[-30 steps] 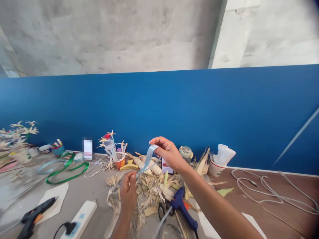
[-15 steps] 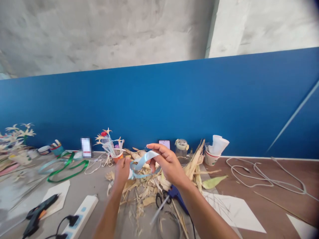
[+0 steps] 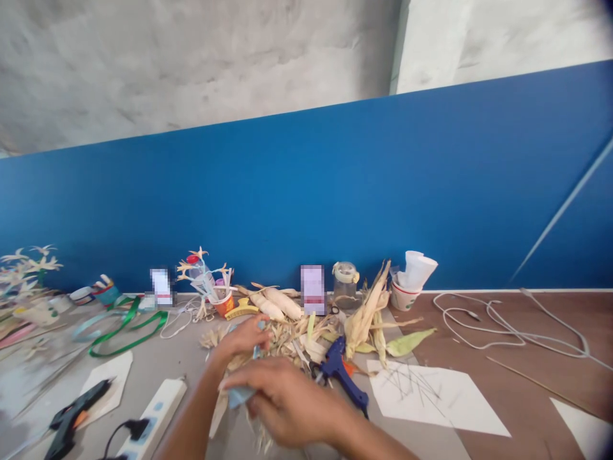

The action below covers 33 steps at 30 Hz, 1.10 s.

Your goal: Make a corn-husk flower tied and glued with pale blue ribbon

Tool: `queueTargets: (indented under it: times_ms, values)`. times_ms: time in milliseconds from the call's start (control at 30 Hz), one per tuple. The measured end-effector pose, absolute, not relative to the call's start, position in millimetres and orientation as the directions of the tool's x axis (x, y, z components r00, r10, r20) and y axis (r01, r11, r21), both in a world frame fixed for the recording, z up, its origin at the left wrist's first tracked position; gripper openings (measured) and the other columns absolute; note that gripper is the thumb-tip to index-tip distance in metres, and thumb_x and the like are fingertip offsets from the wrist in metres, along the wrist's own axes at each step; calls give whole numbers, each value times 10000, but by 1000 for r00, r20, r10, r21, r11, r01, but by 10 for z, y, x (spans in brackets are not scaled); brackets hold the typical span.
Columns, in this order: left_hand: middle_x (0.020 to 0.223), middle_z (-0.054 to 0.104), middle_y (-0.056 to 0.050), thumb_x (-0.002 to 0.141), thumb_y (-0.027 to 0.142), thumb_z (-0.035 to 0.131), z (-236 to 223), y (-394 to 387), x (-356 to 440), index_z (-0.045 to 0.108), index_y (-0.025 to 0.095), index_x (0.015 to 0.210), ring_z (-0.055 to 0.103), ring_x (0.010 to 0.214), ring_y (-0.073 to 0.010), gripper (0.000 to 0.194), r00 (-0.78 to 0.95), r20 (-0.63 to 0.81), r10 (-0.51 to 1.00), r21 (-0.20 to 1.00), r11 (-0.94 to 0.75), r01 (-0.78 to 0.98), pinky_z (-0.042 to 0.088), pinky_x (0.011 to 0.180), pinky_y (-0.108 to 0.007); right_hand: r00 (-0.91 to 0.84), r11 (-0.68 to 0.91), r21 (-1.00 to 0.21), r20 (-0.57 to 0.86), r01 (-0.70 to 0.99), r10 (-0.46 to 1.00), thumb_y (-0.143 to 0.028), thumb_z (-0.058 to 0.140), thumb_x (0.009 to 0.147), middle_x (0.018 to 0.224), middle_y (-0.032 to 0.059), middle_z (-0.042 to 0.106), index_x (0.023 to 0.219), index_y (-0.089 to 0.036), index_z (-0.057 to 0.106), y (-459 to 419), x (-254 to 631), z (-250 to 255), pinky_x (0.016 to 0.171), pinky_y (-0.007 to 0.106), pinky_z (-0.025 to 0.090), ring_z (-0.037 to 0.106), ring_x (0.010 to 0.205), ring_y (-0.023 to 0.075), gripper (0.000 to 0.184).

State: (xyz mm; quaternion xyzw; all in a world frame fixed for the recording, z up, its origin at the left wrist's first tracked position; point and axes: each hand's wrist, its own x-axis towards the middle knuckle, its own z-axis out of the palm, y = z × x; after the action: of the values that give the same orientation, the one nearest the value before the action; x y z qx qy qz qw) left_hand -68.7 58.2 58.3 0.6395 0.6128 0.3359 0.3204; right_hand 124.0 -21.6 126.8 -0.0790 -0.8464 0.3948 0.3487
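Observation:
A light blue ribbon [image 3: 241, 395] is pinched between the thumb and fingers of my right hand [image 3: 287, 402], close to me and low in the view. Further off, my left hand [image 3: 246, 337] is closed on another stretch of the blue ribbon, mostly hidden by the fingers. Both hands are over a pile of dry corn husk strips [image 3: 282, 335]. To the right of my hands lies a blue glue gun [image 3: 343, 374], beside scissors partly covered by my right hand.
A white power strip [image 3: 156, 409] and a black glue gun [image 3: 76, 415] lie at left, near green ribbon [image 3: 129, 335]. Corn husks [image 3: 366, 313], a clear jar [image 3: 345, 287] and a paper cup [image 3: 405, 295] stand behind. White paper [image 3: 435, 396] with thin wires lies right.
My right hand has come down and toward me with its part of the ribbon. My left hand has shifted slightly, still holding ribbon. The glue gun and phone behind are now more exposed.

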Motion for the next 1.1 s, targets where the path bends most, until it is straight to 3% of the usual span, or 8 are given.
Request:
queueTargets:
  times_ms: [100,233,333,467,667,867,1000,1100]
  values:
    - [499,597,10,673,364,576,556,635,-711,616,136,964,565,535,-182,371,51,-18,999,861,-11,508,430,571,-291,-831,750,-652,476,-115,287,-85,444,772,1101,56,653,1183,-193,555,-310,1171,1164,900,239,412,594,1015,160,439]
    - [463,495,44,754,448,487,608,554,-788,619,151,874,509,500,-160,346,-101,99,990,889,-42,456,410,566,-285,-848,739,-661,459,-128,264,-97,452,784,1063,49,669,1149,-192,577,-336,1195,1152,886,220,414,610,979,149,398]
    - [605,603,-11,734,495,523,670,355,-826,645,169,841,581,646,-190,365,-127,142,982,921,-85,380,454,661,-309,-746,642,-757,495,-118,446,-71,427,778,1006,46,673,1112,-200,596,-280,1298,1246,843,252,446,620,924,151,396]
    - [824,685,-76,679,527,576,637,143,-834,663,173,852,620,823,-244,404,-208,60,976,944,12,328,476,754,-357,-501,305,-916,399,-262,768,-114,427,800,769,-6,640,1059,-222,587,-127,1400,1302,564,215,465,579,566,93,324]
    - [791,662,-58,663,538,559,262,148,-905,623,174,881,625,760,-231,430,-384,-15,923,948,135,289,494,701,-365,-108,132,-823,228,-553,968,-255,531,802,529,-52,550,1082,-193,548,162,1558,1296,476,214,377,495,448,95,288]
    - [1184,558,-127,713,299,524,62,283,-915,585,173,1106,514,1097,-278,418,-273,307,912,673,-5,740,376,957,-429,6,167,-722,220,-672,975,-246,596,754,580,-43,570,1119,-201,539,353,1743,1459,464,233,360,490,448,98,372]
    - [1354,427,-150,676,231,558,83,464,-870,429,164,1291,358,1266,-311,632,-268,322,908,503,76,861,289,1023,-443,9,197,-692,265,-694,964,-223,583,753,828,16,664,1100,-219,548,428,1810,1594,446,230,370,475,436,67,348]
    - [1363,427,-193,686,205,559,90,603,-893,399,121,1300,350,1274,-322,640,-344,280,896,513,163,843,285,1011,-452,8,258,-689,343,-677,939,-214,566,771,961,43,666,1103,-224,556,485,1903,1673,434,223,377,466,432,49,333]
